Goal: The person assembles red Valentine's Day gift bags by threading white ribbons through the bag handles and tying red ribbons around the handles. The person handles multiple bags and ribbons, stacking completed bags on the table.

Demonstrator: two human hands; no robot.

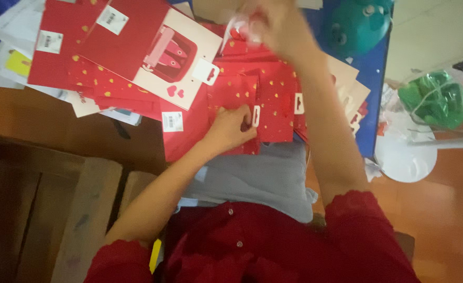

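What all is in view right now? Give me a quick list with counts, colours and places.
red packets: many, red with gold hearts, piled centre
large card packets: several, red and cream, upper left
papers: some, white, far left
grey cloth: one, on lap
round toy: one, teal, top right
green netted bundle: one, right
white round base: one, on floor at right
left hand: presses on a red packet
right hand: raised, blurred, on something pale

Packing workroom: stacked red gift packets (137, 57) crowd the table (58, 126).

Red packets (273, 105) with gold hearts; blue table (372, 78).
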